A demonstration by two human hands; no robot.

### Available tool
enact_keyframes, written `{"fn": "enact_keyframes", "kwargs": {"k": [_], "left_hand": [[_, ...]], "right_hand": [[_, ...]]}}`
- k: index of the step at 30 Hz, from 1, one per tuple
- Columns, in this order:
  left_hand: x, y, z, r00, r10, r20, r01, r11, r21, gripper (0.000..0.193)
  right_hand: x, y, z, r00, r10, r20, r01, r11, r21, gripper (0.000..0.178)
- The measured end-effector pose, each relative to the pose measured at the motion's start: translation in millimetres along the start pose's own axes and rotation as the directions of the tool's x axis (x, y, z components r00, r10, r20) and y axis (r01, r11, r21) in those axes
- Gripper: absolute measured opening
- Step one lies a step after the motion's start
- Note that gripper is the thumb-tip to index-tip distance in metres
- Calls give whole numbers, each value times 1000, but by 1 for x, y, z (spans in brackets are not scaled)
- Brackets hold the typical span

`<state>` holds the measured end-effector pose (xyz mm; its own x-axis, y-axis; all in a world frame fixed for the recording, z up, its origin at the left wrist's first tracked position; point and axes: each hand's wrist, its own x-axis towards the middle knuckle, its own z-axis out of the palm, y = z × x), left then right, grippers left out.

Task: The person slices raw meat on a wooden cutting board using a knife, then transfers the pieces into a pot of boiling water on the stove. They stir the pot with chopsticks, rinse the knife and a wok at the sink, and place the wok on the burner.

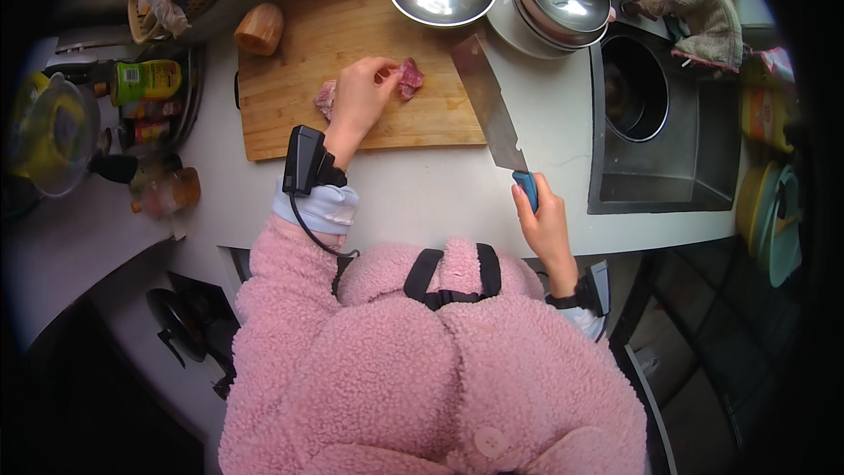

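on the white counter (431,202), a wooden board (440,119) bears raw meat (411,79).

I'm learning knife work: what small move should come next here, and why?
Probably bring the cleaver left toward the red meat piece: the left hand is at that piece on the wooden cutting board, while the right hand holds the cleaver off to the right.

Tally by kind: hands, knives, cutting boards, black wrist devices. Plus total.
Hands (left hand, right hand): 2
Knife: 1
Cutting board: 1
Black wrist devices (left-wrist device, right-wrist device): 2
Total: 6
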<state>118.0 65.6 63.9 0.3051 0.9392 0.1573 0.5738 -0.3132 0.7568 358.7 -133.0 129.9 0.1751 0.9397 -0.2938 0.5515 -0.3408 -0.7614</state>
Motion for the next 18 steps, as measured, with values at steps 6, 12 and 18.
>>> {"fn": "enact_keyframes", "kwargs": {"k": [6, 12, 18], "left_hand": [[-23, -46, -68, 946, -266, -184, 268, 963, -12, 16], [-52, -68, -77, 950, -303, -79, 302, 953, -25, 17], [-75, -53, -39, 917, -398, -16, 398, 917, -15, 34]], "right_hand": [[-2, 3, 4, 999, 35, -1, -35, 999, -9, 19], [-5, -6, 14, 999, -27, 28, 29, 998, -51, 18], [-28, -21, 31, 995, -95, 22, 97, 988, -118, 17]]}}
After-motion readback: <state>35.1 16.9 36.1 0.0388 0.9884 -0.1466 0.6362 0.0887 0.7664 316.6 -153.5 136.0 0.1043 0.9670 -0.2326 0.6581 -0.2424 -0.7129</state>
